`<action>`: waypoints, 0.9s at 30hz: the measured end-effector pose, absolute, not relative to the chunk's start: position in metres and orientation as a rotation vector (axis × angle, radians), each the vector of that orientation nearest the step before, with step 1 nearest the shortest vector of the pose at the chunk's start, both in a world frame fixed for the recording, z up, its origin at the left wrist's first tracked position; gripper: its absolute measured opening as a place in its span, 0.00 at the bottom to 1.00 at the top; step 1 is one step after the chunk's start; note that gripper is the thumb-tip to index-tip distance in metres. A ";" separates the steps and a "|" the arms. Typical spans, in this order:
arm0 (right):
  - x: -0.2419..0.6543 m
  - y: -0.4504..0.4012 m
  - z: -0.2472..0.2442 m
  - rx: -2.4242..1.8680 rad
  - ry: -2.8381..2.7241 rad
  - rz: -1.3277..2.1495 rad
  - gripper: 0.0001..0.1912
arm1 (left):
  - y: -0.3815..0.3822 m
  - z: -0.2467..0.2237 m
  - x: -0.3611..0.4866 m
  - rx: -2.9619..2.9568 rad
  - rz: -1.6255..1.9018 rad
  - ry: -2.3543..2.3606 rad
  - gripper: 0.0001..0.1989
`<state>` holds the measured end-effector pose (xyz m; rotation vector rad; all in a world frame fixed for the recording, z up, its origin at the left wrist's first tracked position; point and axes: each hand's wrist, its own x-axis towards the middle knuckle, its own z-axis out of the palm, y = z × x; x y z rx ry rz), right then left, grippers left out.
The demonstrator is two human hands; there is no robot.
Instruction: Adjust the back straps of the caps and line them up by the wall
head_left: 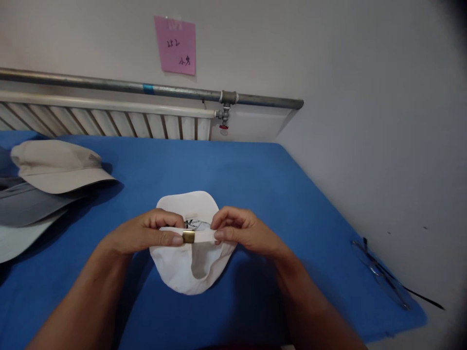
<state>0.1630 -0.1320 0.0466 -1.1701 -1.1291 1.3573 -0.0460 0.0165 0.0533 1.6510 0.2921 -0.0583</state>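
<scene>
A white baseball cap (171,272) is in front of me over the blue surface, its brim pointing away and its back opening towards me. Across that opening runs the cap's white strap (205,236) with a brass-coloured buckle (188,236). My left hand (155,228) is closed, thumb and fingers pinching the strap right beside the buckle. On the other side, my right hand (242,229) pinches the strap's right part between thumb and fingers. Dark print shows inside the cap between the hands. The fingertips behind the strap are partly hidden.
A stack of caps lies at the left, with a beige cap (62,163) on top of a grey cap (32,201). Eyeglasses (383,274) rest near the right edge of the blue table (241,170). Behind stand a radiator (120,121), a pipe and a wall with a pink note (175,46).
</scene>
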 end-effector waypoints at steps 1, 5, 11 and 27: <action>0.163 -0.132 0.047 -1.169 -1.111 1.330 0.05 | 0.016 0.053 -0.046 1.638 -0.044 0.303 0.11; 0.164 -0.131 0.043 -1.080 -1.010 1.259 0.07 | 0.013 0.051 -0.045 1.573 -0.003 0.320 0.12; 0.163 -0.129 0.036 -1.062 -0.972 1.194 0.07 | 0.011 0.054 -0.041 1.579 -0.040 0.344 0.12; 0.170 -0.124 0.035 -1.015 -0.769 0.981 0.06 | 0.018 0.051 -0.051 1.496 0.120 0.266 0.07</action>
